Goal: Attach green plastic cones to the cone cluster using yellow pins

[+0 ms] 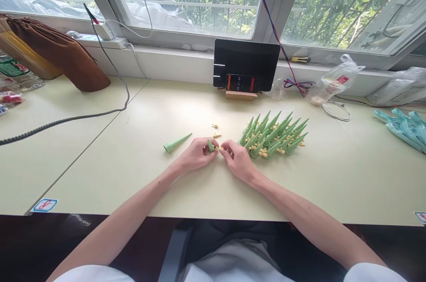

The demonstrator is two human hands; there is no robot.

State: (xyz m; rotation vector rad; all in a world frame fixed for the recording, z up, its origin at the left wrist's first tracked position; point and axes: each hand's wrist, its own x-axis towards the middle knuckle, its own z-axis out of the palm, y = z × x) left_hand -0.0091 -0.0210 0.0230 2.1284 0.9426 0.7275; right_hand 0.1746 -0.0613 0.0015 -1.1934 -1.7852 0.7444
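Note:
My left hand [199, 154] is closed on a green pointed plastic piece [211, 145], its tip sticking up past the fingers. A small yellow plastic part [218, 148] lies between both hands, with the fingertips of my right hand [238, 160] pinching its end. Whether it is joined to the green piece I cannot tell. Just beyond the hands rest two loose yellow bits, one a short rod [217, 135] and one a small peg [214, 126]. To the left lies a single green cone [177, 143]. Right of my hands stand several green spiked pieces [273, 134] with yellow parts, packed in a cluster.
A black tablet [246, 62] leans at the back with a phone [242, 83] showing a timer before it. A black cable [83, 116] crosses the left side, near a brown bag [66, 53]. Turquoise plastic items [404, 127] lie far right, a tied plastic bag [337, 80] behind.

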